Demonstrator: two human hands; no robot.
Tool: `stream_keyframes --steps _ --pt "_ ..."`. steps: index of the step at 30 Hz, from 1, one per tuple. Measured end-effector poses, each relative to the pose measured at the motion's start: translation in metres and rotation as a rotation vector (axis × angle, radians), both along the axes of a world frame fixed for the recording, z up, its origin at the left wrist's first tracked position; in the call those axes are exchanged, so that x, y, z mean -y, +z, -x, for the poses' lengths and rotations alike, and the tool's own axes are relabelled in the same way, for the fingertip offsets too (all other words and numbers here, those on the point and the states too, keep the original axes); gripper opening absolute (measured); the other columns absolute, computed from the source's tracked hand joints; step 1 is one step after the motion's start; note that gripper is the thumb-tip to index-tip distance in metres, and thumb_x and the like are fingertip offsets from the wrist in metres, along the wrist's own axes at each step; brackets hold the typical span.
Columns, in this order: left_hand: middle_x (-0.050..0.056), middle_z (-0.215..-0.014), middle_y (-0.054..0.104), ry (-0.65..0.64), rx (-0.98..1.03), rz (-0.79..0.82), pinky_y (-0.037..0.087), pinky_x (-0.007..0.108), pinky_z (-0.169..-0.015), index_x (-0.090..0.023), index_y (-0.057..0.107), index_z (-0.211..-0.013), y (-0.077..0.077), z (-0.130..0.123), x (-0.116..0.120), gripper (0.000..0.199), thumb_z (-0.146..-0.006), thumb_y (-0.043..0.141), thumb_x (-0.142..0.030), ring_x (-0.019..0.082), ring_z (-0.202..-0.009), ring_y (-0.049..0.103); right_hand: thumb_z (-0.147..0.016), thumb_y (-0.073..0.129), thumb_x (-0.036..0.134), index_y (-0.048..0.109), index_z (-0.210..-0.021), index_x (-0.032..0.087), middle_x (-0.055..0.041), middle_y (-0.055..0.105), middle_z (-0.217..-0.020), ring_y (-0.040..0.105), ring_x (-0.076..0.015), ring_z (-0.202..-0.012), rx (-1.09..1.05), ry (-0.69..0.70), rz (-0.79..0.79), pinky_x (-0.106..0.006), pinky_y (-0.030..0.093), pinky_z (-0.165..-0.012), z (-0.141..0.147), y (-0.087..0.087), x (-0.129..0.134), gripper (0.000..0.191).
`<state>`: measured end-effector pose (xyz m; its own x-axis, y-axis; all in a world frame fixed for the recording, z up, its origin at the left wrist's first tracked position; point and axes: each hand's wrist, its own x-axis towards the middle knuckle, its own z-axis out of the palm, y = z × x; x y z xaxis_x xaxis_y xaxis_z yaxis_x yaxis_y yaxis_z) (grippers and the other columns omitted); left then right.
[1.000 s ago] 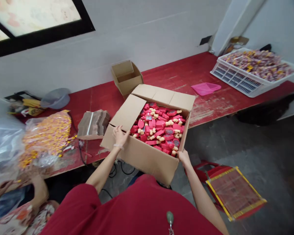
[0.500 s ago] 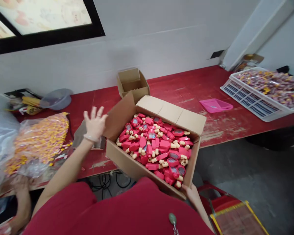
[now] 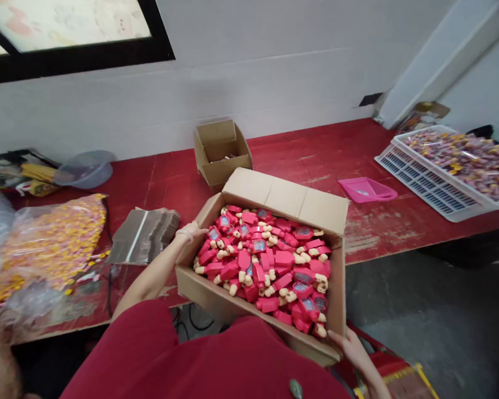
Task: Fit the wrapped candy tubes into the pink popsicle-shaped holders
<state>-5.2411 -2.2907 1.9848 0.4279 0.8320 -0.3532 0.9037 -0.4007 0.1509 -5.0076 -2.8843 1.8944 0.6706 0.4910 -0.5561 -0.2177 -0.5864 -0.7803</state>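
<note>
A large open cardboard box (image 3: 210, 285) full of red plastic pieces (image 3: 270, 257) with cream-coloured ends is held in front of my body, over the table's front edge. My left hand (image 3: 194, 231) grips its left side, with the fingertips at the inner side of the rim and the flap there folded down. At the near right corner, my right hand (image 3: 346, 342) holds the box from outside, its fingers partly hidden below. Left of the box, a banded stack of flat brown card (image 3: 143, 235) lies on the red table (image 3: 168, 177).
Behind stands a smaller open carton (image 3: 222, 149). A pink scoop (image 3: 368, 189) and a white crate (image 3: 436, 183) of wrapped pieces are at right. At left are a bag of yellow-pink pieces (image 3: 58, 238), a clear bowl (image 3: 85, 169) and another person's arm (image 3: 2, 360).
My left hand has come down from the air onto the box's left side, and the raised flap there has folded outward. The banded stack is now uncovered.
</note>
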Motion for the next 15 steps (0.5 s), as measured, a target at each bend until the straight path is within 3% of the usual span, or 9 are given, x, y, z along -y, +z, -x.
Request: stream_keyframes --steps 4,6,10,15 --pt "0.028 -0.165 0.022 -0.167 0.21 -0.177 0.039 0.033 -0.113 -0.012 0.004 -0.162 0.019 -0.052 -0.021 0.109 -0.084 0.075 -0.035 0.032 -0.147 0.041 -0.05 0.069 0.052 0.071 -0.078 0.015 -0.0134 0.076 -0.085 0.073 -0.0357 -0.083 0.027 0.052 0.014 -0.043 0.059 -0.082 -0.051 0.005 0.01 0.046" --pt "0.026 -0.167 0.013 -0.221 0.177 -0.15 0.041 0.035 -0.111 -0.023 -0.001 -0.164 0.027 -0.084 -0.025 0.109 -0.084 0.074 -0.028 0.033 -0.142 0.048 -0.05 0.071 0.053 0.072 -0.081 0.015 -0.0134 0.077 -0.088 0.073 -0.0353 -0.084 0.042 0.084 0.014 -0.042 0.059 -0.081 -0.077 0.006 0.014 0.049" --pt "0.021 -0.15 0.049 -0.192 0.033 -0.08 0.046 0.035 -0.103 -0.03 0.019 -0.162 0.03 -0.117 -0.015 0.094 -0.085 0.073 -0.032 0.03 -0.125 0.063 -0.053 0.071 0.057 0.074 -0.093 0.015 -0.0148 0.077 -0.097 0.073 -0.0367 -0.091 0.062 0.147 0.033 -0.042 0.059 -0.082 -0.123 0.013 0.015 0.058" --pt "0.02 -0.136 0.061 -0.072 -0.03 -0.141 0.045 0.038 -0.104 -0.024 0.043 -0.15 0.024 -0.09 0.014 0.059 -0.094 0.059 -0.031 0.029 -0.123 0.062 -0.056 0.065 0.062 0.074 -0.108 0.012 -0.0167 0.076 -0.11 0.07 -0.0391 -0.107 0.238 0.239 0.109 -0.042 0.055 -0.092 -0.157 0.028 0.0 0.073"
